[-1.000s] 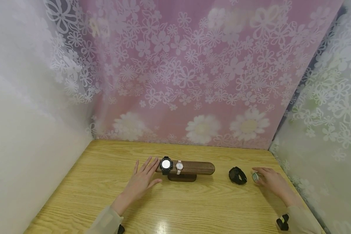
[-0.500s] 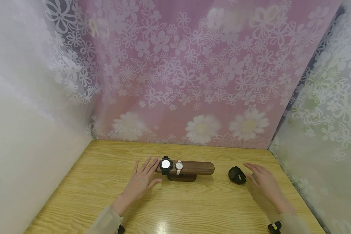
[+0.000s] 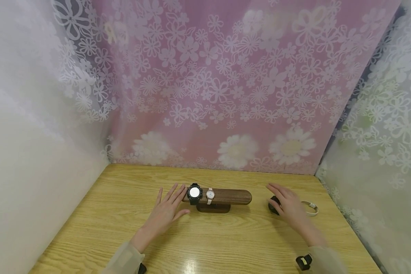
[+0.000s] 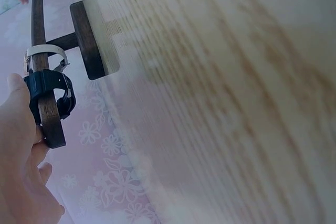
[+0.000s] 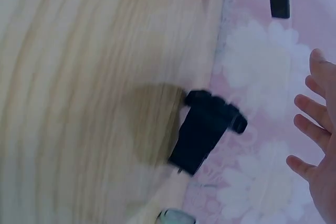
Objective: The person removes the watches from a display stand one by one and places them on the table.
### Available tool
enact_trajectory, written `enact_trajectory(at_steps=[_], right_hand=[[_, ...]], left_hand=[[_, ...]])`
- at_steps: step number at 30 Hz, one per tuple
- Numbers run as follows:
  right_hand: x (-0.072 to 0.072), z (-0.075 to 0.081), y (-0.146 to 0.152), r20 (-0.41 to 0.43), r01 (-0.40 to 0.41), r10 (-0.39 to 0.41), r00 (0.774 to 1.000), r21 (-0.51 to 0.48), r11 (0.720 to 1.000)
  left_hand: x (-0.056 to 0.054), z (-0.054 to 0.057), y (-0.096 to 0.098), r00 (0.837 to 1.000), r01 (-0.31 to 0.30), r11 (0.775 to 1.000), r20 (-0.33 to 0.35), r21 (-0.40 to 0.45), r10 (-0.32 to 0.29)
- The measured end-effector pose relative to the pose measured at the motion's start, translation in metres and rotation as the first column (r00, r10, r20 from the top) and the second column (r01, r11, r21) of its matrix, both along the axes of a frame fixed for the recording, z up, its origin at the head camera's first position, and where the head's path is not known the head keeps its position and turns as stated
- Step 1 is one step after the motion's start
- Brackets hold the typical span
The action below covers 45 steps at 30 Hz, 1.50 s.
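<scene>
A wooden watch stand point(image 3: 231, 196) bears a black watch with a bright round face point(image 3: 194, 193) at its left end and a small white-strapped watch point(image 3: 210, 195) beside it. My left hand point(image 3: 162, 217) has its fingers spread, fingertips right at the stand's left end. To the right, my right hand point(image 3: 292, 209), fingers extended, hovers over a second black watch point(image 3: 273, 206) and partly hides it in the head view. The right wrist view shows that watch point(image 5: 202, 132) standing on the table, apart from the fingers point(image 5: 314, 109).
A pale-strapped watch point(image 3: 311, 207) lies on the wooden table point(image 3: 239, 243), right of my right hand. Patterned pink cloth point(image 3: 205, 95) hangs behind the table. A white wall point(image 3: 37, 152) borders the left side, a pale floral sheet point(image 3: 390, 152) the right.
My right hand has let go of the pale watch and moved left over the black watch on the table. The left hand has stayed at the stand's end.
</scene>
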State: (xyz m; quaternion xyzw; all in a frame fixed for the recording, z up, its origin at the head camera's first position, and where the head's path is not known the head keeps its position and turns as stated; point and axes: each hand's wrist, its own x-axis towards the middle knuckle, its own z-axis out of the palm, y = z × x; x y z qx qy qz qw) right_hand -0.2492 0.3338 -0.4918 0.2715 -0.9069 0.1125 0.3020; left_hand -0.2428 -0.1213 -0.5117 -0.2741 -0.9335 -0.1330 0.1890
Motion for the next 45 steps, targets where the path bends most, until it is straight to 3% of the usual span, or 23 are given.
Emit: enact_trajectory(at_steps=[11, 24, 30, 38, 45], right_hand=[[-0.001, 0.008, -0.048, 0.035, -0.064, 0.064, 0.997, 0.008, 0.998], [0.006, 0.003, -0.102, 0.094, -0.088, 0.081, 0.992, 0.067, 0.994], [0.009, -0.004, -0.115, 0.152, -0.132, 0.119, 0.981, 0.075, 0.988], [0.013, -0.008, -0.119, 0.27, -0.12, 0.088, 0.959, 0.104, 0.987], [0.015, -0.005, -0.121, 0.279, -0.131, 0.104, 0.955, 0.08, 0.988]], left_hand=[[0.001, 0.002, 0.0, 1.0, 0.002, 1.0, 0.025, 0.001, -0.002], [0.002, 0.003, 0.001, 0.999, -0.006, 1.0, 0.044, -0.008, 0.007], [0.002, 0.004, 0.002, 0.999, -0.001, 1.0, 0.034, -0.007, 0.001], [0.0, 0.003, 0.002, 0.999, 0.005, 1.0, 0.05, 0.005, -0.006], [-0.006, 0.007, 0.002, 0.998, 0.0, 0.997, 0.059, 0.081, -0.005]])
